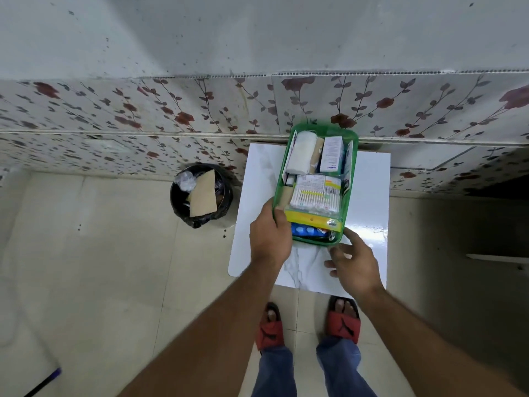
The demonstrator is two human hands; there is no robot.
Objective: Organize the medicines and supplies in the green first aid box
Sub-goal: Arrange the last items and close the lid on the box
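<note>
The green first aid box (353,156) sits over the white marble-look table (257,213), open at the top and packed. Inside lie a white bandage roll (300,153), a white medicine carton (332,154), a pack of cotton swabs (315,196), a yellow packet (310,219) and a blue blister strip (305,231). My left hand (269,239) grips the box's near left rim. My right hand (353,265) hovers at the near right corner, fingers spread, holding nothing.
A black bin (200,193) lined with a bag, holding brown card and crumpled plastic, stands on the tiled floor left of the table. A flowered wall covering runs behind. My feet in red sandals are under the table's near edge.
</note>
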